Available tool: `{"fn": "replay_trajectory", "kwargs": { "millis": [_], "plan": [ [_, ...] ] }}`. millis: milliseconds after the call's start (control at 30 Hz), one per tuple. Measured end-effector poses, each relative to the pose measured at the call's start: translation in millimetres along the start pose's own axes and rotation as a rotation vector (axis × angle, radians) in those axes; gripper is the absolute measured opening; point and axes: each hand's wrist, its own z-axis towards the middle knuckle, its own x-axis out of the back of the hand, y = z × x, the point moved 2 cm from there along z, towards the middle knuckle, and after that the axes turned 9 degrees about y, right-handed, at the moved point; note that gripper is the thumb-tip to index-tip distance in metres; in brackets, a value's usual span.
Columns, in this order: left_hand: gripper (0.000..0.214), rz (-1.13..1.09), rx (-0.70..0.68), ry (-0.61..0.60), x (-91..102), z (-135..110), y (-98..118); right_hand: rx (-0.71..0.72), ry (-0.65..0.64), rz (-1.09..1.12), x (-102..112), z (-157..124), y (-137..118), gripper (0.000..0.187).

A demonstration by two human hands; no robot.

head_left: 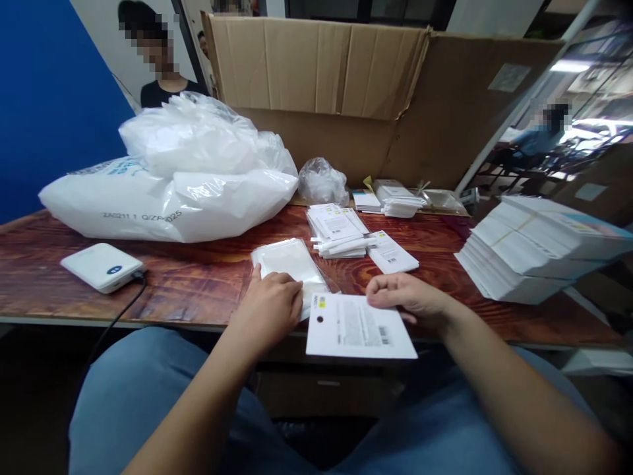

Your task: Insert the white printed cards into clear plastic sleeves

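Note:
My right hand (408,295) pinches a white printed card (363,330) by its upper right edge, thumb on top. The card has a round hole, a yellow mark and a barcode, and is held out over the table's front edge. On a stack of clear plastic bags (284,254) rests my left hand (271,305), palm down, its fingers bent and its thumb close against them at the edge of a bag. Its fingertips are partly hidden. Behind lie a pile of bagged cards (339,224) and a few loose cards (391,252).
A big white plastic sack (168,204) and a white power bank (101,265) with a black cable are at left. Bundled white cards (539,247) stand at right. A cardboard box (336,138) closes off the back of the wooden table (198,277). Other people are beyond.

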Motion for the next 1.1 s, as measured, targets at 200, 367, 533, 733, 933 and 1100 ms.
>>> {"fn": "replay_trajectory", "kwargs": {
  "millis": [200,367,533,733,933,1100],
  "plan": [
    [0.028,0.042,0.009,0.04,-8.2,-4,14,-0.038,0.16,0.051,-7,24,16,0.029],
    [0.029,0.08,0.038,0.067,-20.0,-8,34,0.039,0.283,-0.006,-29,33,22,0.029],
    [0.026,0.054,0.137,0.025,-23.0,-10,44,0.426,0.434,-0.594,-39,18,6,0.046],
    [0.027,0.068,0.185,0.023,-17.1,-9,36,1.109,0.258,-1.184,-45,-10,0,0.021],
    [0.029,-0.053,0.153,0.012,-12.2,-11,33,1.437,0.311,-1.234,-58,5,13,0.025],
    [0.031,-0.083,0.146,-0.007,-7.7,-13,31,1.414,0.331,-1.409,-76,13,15,0.027]
  ]
}}
